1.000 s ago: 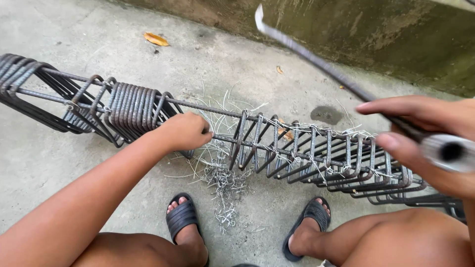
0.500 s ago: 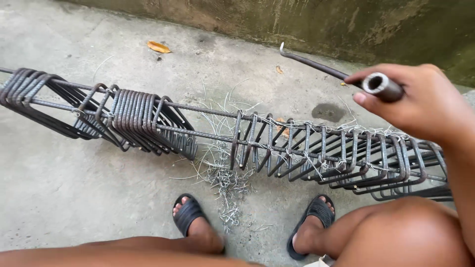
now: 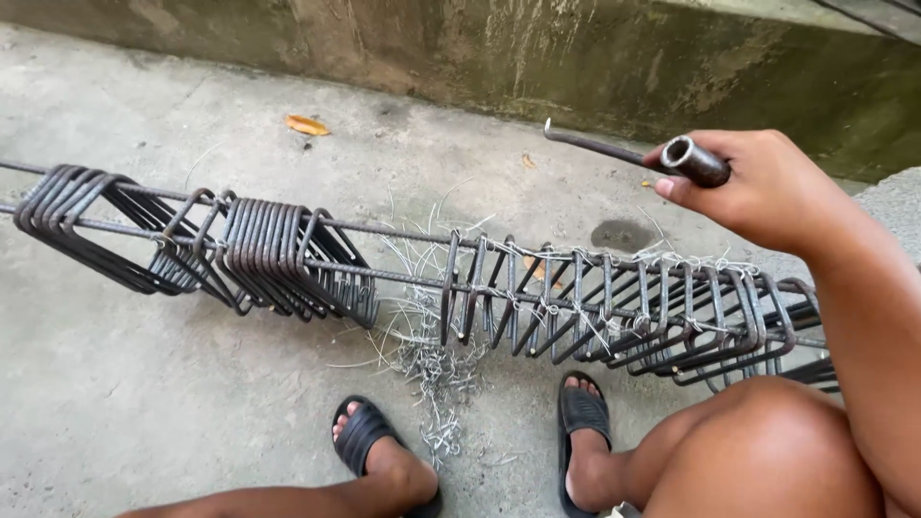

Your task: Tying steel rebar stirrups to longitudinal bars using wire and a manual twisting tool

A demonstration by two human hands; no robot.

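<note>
The right hand point(image 3: 767, 187) is wrapped tight around a metal hook tool point(image 3: 633, 153), up at two o'clock, above the long cage of steel bars point(image 3: 537, 288). The cage lies across the concrete floor point(image 3: 144, 403) from nine to three o'clock. Bits of thin wire point(image 3: 436, 369) sit under it by two black sandals point(image 3: 365, 436); the left hand is out of sight.

I'm seeing a dry orange leaf point(image 3: 307, 125) lying on the concrete floor point(image 3: 125, 403) — a stained wall point(image 3: 480, 48) running behind.
</note>
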